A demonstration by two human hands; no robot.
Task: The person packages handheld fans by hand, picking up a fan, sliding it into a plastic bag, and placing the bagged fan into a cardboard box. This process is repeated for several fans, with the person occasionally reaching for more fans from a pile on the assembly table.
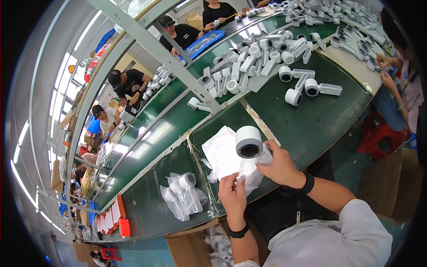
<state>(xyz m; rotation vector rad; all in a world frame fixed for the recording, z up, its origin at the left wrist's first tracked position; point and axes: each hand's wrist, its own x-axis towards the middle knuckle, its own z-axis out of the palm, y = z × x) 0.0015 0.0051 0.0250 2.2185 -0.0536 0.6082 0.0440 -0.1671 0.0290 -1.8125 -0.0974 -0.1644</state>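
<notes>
A white handheld fan (249, 139) with a drum-shaped head and dark round opening is in front of me, head up. My right hand (285, 167) is closed round its handle. Below it, my left hand (232, 196) pinches a clear plastic bag (251, 174) with thumb and fingers. The bag lies against the lower handle; how far the handle is inside it I cannot tell. A stack of clear bags (219, 153) rests on the green table just beyond my hands. Several bagged fans (183, 196) lie to the left.
Loose fans (294, 95) lie at the right, and a large pile (249, 62) sits farther back. A metal frame post (187, 75) rises from the table. Orange boxes (116, 216) stand far left. An open carton (189, 247) holds bagged items below the edge. Co-workers sit opposite and at right.
</notes>
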